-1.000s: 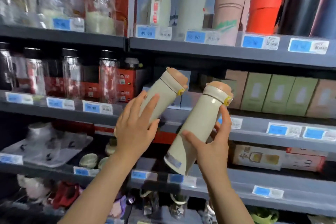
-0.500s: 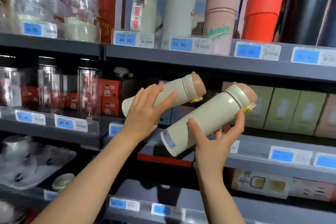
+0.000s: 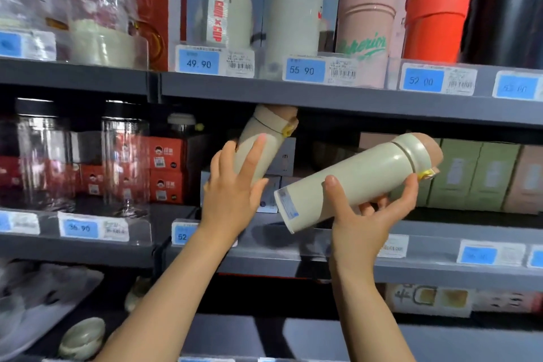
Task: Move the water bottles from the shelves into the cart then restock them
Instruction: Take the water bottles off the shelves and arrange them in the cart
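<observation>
One cream bottle [image 3: 258, 145] is gripped by the left hand [image 3: 232, 200] and tilted in over the middle shelf [image 3: 293, 250], its cap just under the upper shelf. A second bottle [image 3: 358, 182] is clasped slantwise by the right hand [image 3: 364, 223] before the shelf. Restocking seems underway; neither bottle is set down yet. No cart is seen.

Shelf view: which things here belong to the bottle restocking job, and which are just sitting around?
Part of the job:
left hand holding a cream bottle
right hand holding a second cream bottle
middle shelf

Just sitting around:
glass jars
green boxes
orange flask
pink flask
</observation>
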`<act>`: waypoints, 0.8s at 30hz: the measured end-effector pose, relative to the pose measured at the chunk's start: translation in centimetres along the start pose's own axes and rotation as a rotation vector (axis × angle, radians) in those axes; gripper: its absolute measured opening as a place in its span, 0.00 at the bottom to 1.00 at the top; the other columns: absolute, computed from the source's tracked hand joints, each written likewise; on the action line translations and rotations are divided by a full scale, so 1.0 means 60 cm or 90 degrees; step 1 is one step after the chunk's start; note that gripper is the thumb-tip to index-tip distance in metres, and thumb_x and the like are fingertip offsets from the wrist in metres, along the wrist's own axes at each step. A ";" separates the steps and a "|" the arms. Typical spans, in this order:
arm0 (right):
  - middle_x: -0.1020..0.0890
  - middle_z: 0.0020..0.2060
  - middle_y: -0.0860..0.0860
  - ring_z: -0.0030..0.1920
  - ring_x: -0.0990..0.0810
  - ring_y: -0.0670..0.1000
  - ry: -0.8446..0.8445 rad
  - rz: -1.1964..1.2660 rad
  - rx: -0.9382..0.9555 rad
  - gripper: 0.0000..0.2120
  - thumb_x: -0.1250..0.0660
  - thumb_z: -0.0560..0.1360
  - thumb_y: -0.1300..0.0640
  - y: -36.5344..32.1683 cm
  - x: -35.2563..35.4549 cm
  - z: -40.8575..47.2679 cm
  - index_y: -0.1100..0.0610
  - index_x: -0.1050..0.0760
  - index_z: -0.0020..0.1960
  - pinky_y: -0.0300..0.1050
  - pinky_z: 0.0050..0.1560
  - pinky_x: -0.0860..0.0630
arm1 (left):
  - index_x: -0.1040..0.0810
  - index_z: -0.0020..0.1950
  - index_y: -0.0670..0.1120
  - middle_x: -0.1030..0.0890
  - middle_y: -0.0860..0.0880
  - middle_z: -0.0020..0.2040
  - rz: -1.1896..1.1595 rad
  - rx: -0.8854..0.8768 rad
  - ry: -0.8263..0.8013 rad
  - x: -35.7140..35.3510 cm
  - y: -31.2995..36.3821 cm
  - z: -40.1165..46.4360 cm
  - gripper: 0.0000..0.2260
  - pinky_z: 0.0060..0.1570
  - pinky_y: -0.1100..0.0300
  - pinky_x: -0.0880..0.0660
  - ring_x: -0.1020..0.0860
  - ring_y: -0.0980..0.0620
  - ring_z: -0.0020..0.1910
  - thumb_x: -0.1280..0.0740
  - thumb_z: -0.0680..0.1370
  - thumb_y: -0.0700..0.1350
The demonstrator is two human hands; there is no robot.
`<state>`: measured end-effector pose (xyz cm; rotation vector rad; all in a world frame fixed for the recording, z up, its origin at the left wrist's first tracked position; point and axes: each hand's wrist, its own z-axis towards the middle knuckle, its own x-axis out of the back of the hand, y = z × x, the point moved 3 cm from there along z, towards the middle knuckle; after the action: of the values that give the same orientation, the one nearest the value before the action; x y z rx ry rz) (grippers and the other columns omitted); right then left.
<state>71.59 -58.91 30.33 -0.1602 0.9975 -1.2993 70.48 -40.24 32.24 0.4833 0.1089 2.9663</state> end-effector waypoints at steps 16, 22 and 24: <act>0.41 0.72 0.50 0.61 0.40 0.39 -0.103 -0.355 0.062 0.48 0.24 0.69 0.56 0.036 -0.078 -0.027 0.41 0.53 0.76 0.39 0.59 0.38 | 0.42 0.74 0.56 0.42 0.42 0.70 0.001 0.146 -0.040 0.006 -0.011 -0.035 0.33 0.35 0.39 0.23 0.29 0.31 0.58 0.30 0.73 0.50; 0.40 0.71 0.56 0.68 0.36 0.56 -0.155 -0.471 0.184 0.47 0.25 0.69 0.55 0.043 -0.108 -0.039 0.35 0.53 0.74 0.45 0.57 0.36 | 0.43 0.74 0.57 0.42 0.42 0.71 -0.012 0.164 -0.033 0.012 -0.017 -0.045 0.33 0.34 0.41 0.22 0.28 0.33 0.58 0.31 0.73 0.52; 0.40 0.71 0.57 0.68 0.36 0.58 -0.181 -0.526 0.222 0.47 0.25 0.70 0.55 0.047 -0.121 -0.045 0.35 0.54 0.73 0.50 0.56 0.30 | 0.43 0.75 0.56 0.40 0.41 0.71 0.002 0.168 -0.036 0.014 -0.017 -0.045 0.33 0.34 0.42 0.22 0.27 0.33 0.57 0.31 0.73 0.52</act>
<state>72.21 -50.70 30.79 -0.5079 0.4394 -2.1066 68.96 -39.26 29.86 0.5966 0.4975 2.9512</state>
